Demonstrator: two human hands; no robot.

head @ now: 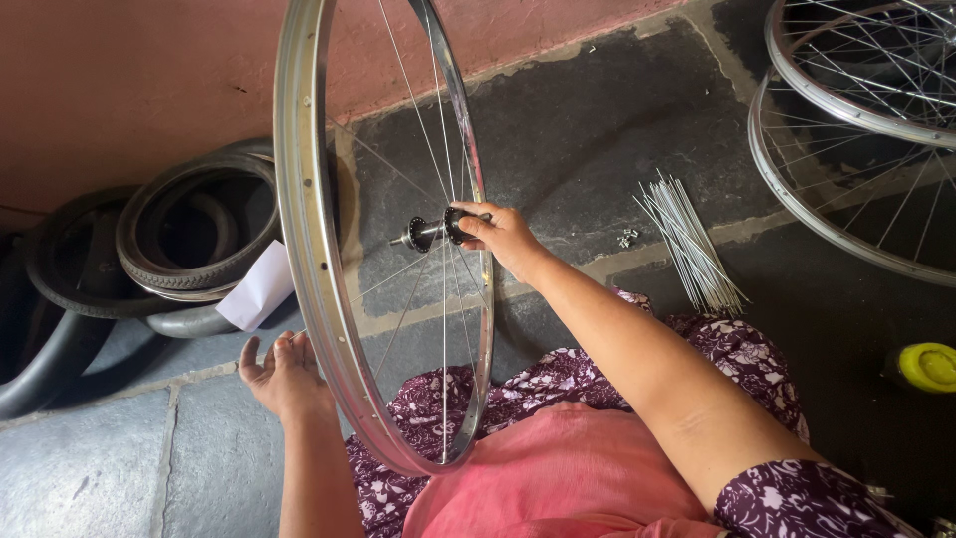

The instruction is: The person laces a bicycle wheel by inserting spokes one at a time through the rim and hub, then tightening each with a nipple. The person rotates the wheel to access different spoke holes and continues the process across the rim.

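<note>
The right hand (503, 237) is closed on the hub (438, 231), the black and silver part in the middle of the bike wheel (304, 229). The fingers (476, 221) wrap around the end of the hub that is nearer the person. The hub's thin axle sticks out the other side and points to the left in the picture, lying almost flat. So the hub's long line runs left to right, straight away from the right hand.

The left hand (284, 377) is lower down, on the outer side of the rim. Its palm is open and the fingers are spread. It sits right up against the shiny metal rim, but I cannot tell for sure if it presses on it. It is not closed on anything.

The wheel stands up tall on its edge, between the two hands, and its bottom is by the person's lap. Thin spokes (444, 329) go from the hub out to the rim. The right hand is the one nearer the hub. The left hand is the one nearer the rim.

Further out, a bunch of loose spokes (687, 244) lies on the dark stone floor (578, 130) to the right, well apart from the hands. Two more wheels (856, 149) lie flat in the top right corner. Old black tyres (189, 234) are piled on the left by the pink wall, with a white paper (257, 289) near them. A yellow cap (926, 367) sits at the right edge.
</note>
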